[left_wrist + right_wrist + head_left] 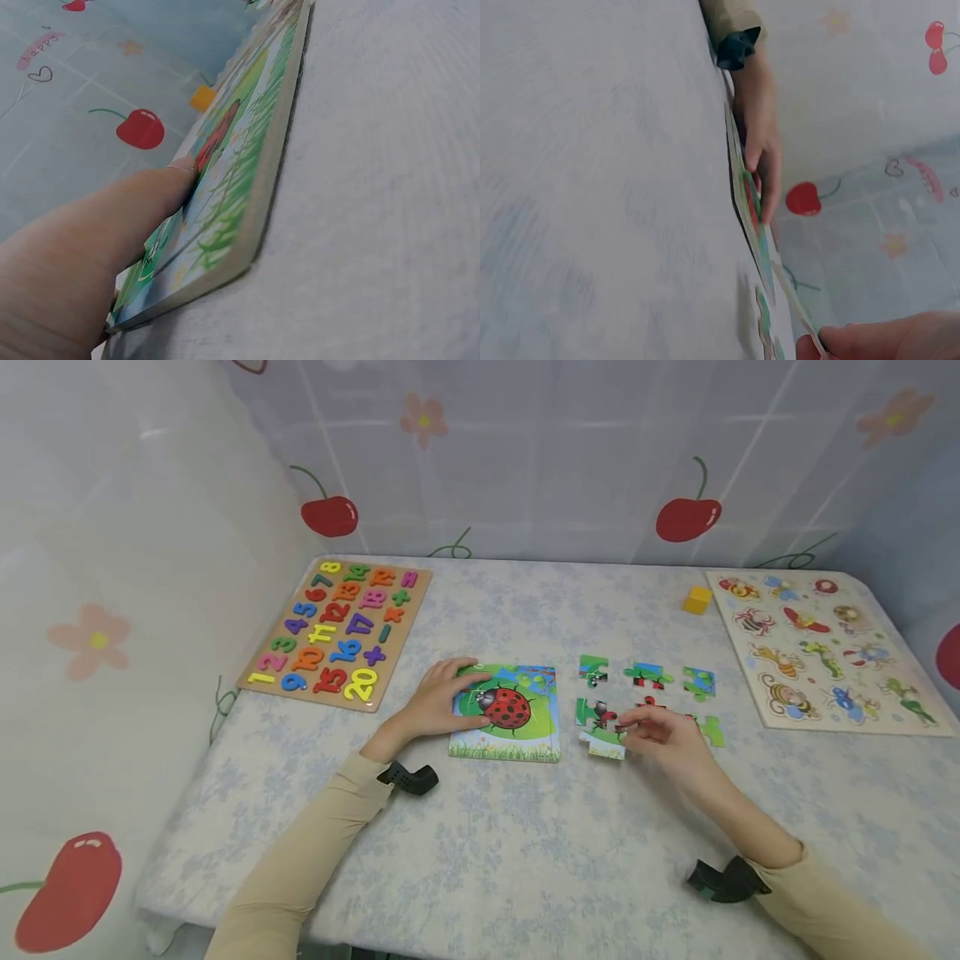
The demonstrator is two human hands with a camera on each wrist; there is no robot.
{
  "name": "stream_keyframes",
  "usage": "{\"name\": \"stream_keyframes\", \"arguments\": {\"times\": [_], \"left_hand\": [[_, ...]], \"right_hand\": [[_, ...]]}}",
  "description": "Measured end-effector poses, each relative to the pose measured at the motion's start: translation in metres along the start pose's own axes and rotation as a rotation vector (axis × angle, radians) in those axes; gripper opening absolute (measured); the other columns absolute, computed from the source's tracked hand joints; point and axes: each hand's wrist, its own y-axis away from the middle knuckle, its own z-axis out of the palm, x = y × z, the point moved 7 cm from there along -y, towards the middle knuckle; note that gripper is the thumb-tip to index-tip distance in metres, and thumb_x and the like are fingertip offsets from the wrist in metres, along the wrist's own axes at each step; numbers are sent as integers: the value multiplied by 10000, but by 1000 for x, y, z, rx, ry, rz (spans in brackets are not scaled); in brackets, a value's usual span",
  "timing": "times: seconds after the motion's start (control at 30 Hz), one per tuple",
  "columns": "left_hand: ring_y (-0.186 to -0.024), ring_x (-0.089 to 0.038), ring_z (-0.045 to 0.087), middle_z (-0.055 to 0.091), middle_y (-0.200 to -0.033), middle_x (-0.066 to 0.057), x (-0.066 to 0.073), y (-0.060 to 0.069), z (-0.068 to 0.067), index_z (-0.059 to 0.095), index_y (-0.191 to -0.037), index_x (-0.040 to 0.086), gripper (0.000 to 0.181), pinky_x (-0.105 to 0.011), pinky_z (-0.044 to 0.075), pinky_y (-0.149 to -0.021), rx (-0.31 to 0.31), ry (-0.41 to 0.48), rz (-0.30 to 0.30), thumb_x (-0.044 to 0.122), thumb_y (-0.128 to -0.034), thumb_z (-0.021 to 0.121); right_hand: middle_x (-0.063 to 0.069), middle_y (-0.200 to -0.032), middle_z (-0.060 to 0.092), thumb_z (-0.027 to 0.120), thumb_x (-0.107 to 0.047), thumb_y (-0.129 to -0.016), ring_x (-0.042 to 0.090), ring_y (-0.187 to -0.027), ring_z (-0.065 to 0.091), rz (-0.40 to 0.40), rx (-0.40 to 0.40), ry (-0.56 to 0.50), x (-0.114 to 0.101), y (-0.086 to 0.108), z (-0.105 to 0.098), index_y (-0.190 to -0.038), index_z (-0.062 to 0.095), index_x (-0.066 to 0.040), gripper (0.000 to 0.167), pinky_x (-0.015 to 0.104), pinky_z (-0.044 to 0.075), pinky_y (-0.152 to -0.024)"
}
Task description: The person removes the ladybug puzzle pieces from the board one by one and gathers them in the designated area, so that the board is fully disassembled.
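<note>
A square ladybug board (536, 739) lies flat on the table. My left hand (435, 700) rests on its left side, the thumb (161, 191) lying straight across the picture. To the right of the board, my right hand (671, 745) pinches a jigsaw piece (606, 747) by its right edge, held a little above the table. In the right wrist view that piece (799, 311) is seen nearly edge-on between the fingertips. Several loose jigsaw pieces lie in two rows, among them a corner piece (593, 668), a top piece (647, 675) and a blue-green piece (699, 683). My right fingers partly hide the lower row.
A wooden number board (401, 643) with coloured numerals lies at the back left. An insect peg board (817, 635) lies at the right. Beside it stands a small yellow block (697, 601). A pale flowered cloth (525, 852) covers the table.
</note>
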Motion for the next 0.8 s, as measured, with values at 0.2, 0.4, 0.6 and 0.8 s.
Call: {"name": "stream_keyframes", "arguments": {"times": [0.2,0.4,0.6,0.8], "left_hand": [[-1398,-313,270,322,-1510,-98,-4,3,-3,487,-1403,220,718,-558,189,-1150,8,3,-15,440,-771,746],[-1385,-327,295,347,-1497,-116,-2,3,-3,517,-1380,202,633,-564,204,-1140,29,0,-14,401,-813,718],[-1391,-315,314,388,-1479,-107,-4,-1,-2,554,-1344,171,425,-536,197,-1159,62,27,-36,308,-943,588],[-1385,-323,329,408,-1468,-113,-3,-3,-2,567,-1331,151,402,-536,209,-1160,66,45,-43,265,-947,587]], "right_hand": [[44,-1072,656,639,-56,-891,-50,-779,611,68,0,167,17,25,-33,-1171,604,22,292,225,534,-649],[243,-1040,670,649,23,-859,-33,-766,618,-13,13,206,22,32,-38,-1130,611,60,276,199,536,-631],[163,-933,689,671,-30,-859,-91,-752,539,-104,89,322,8,29,-38,-1072,656,8,217,157,493,-636],[158,-975,695,664,-53,-868,-37,-788,578,-127,-24,269,-15,5,1,-1064,670,9,205,190,508,-678]]}}
